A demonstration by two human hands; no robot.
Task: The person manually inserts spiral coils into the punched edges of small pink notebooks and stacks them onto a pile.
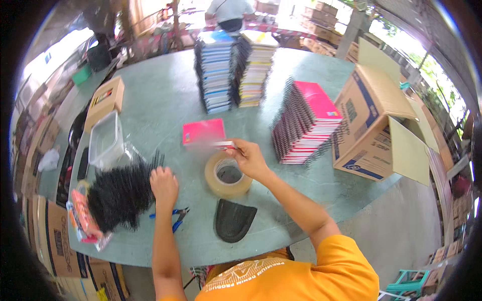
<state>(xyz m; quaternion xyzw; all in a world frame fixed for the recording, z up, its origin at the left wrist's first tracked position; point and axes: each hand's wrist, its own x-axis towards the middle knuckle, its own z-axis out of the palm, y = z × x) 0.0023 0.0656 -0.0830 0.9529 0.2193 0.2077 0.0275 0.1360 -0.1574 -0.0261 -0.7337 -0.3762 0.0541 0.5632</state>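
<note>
My left hand (164,186) is curled at the right edge of a heap of black plastic spiral binding coils (120,195), its fingers closed on coil ends. With my right hand (247,157) I pinch a thin, white-edged thing (224,145) that looks like a small notebook; motion smears its left part. Just behind it, a pink-covered notebook (203,129) lies flat on the table. Under my right hand sits a large roll of clear tape (213,183). Between my forearms are blue-handled pliers (178,220) and a black rounded pad (234,220).
Coil-bound notebooks stand in blue (217,75), yellow (256,72) and pink (311,125) stacks. An open cardboard box (369,120) is at the right. A clear plastic tub (106,140) and a small carton (104,103) sit left. A person (230,12) is beyond the table.
</note>
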